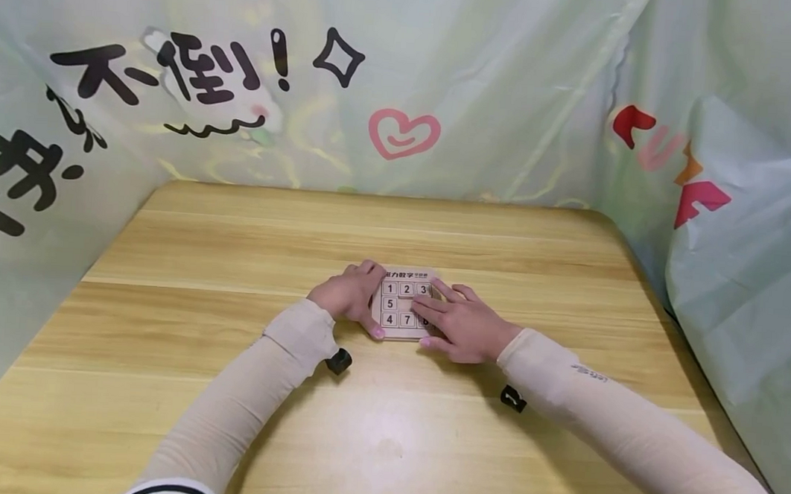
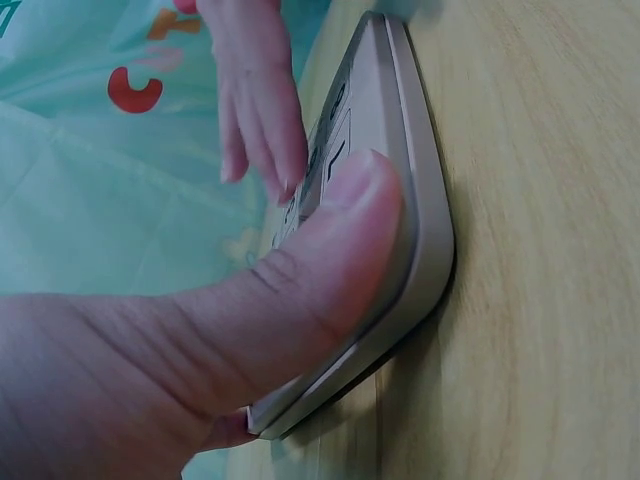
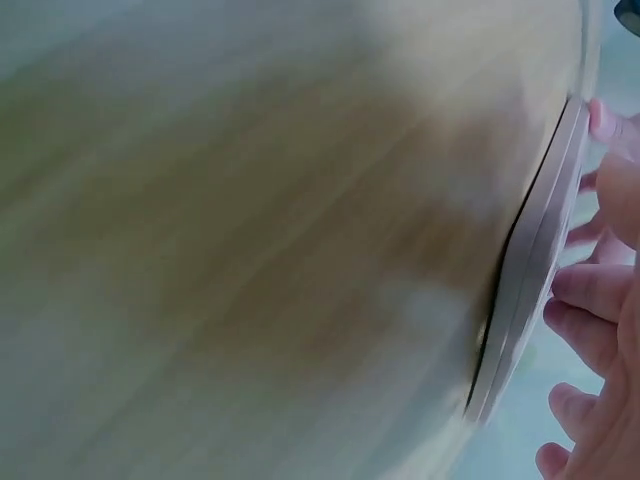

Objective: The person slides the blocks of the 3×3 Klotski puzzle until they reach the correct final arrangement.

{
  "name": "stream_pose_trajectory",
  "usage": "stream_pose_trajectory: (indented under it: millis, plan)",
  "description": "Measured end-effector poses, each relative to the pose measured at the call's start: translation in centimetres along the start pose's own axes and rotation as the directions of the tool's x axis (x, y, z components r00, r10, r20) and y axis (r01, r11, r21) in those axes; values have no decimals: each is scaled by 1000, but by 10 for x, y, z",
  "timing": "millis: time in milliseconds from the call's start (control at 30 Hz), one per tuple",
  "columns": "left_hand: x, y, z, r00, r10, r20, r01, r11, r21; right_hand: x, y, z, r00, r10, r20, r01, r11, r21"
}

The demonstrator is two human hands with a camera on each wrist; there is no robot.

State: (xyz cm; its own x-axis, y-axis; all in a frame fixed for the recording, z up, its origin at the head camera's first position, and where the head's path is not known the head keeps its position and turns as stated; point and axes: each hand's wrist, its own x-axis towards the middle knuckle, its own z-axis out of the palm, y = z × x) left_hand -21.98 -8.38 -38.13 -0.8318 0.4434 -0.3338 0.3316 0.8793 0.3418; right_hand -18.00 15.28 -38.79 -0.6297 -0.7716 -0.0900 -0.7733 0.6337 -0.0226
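A beige sliding number puzzle lies flat on the table, its top printed with dark characters. Tiles 1, 2 and 3 fill its upper row; tile 5 sits at the left of the middle row beside a gap, and 4, 7 and a partly covered 8 stand below. My left hand grips the puzzle's left side, thumb over the lower corner and fingers at the upper one. From the right, my right hand reaches over the board with extended fingers, the fingertips at the middle row and hiding its right end.
The wooden table extends around the puzzle on all sides. Behind it and at both sides hangs a pale green printed curtain, meeting the table's back edge. Black straps show beneath the wrists.
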Motion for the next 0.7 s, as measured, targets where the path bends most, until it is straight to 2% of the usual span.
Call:
stream_pose_trajectory:
  millis: [200,333,700]
  plan:
    - [-1,3,0,1000,-7,7,7,1000,-12,18,-11,2,999,-39,-4,39,999,-4]
    - [-1,4,0,1000,-9,13,9,1000,-2,24,-13,3,999,-43,4,43,999,-12]
    - [-1,1,0,1000,-13,-4,13,1000,-11,7,-1,-1,1000,-12,13,12,1000,-8]
